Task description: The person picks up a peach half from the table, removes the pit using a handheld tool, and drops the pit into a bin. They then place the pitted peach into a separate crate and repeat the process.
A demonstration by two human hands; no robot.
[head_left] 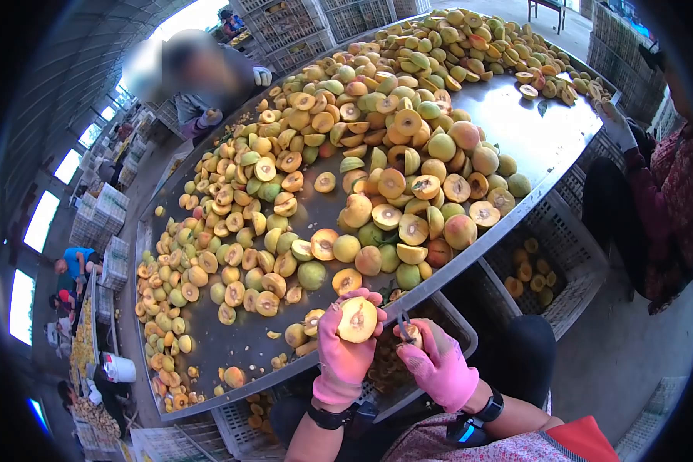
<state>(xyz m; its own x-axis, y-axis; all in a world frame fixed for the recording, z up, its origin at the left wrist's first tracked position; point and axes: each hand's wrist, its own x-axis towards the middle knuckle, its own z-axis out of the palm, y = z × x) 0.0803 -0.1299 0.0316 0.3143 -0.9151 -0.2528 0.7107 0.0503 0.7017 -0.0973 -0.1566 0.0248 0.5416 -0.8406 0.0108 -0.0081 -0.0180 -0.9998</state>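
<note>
My left hand (348, 346), in a pink glove, grips a halved peach (357, 319) with its pale cut face turned up and a hollow at its centre. My right hand (441, 363), gloved in pink as well, is closed around a small pitting knife (404, 327); its dark tip points toward the peach half. Both hands are close together at the near edge of a metal table (508, 115). Beyond them spreads a big heap of halved peaches (393, 183), many with cut faces showing. Below my right hand is a plastic crate (470, 333) with scraps inside.
Another crate (585, 266) holding peach halves stands under the table's right side. A person (208, 85) works across the table, and another person (662, 192) sits at the right. Stacked crates (285, 35) stand at the back; a white bucket (119, 368) is at the left.
</note>
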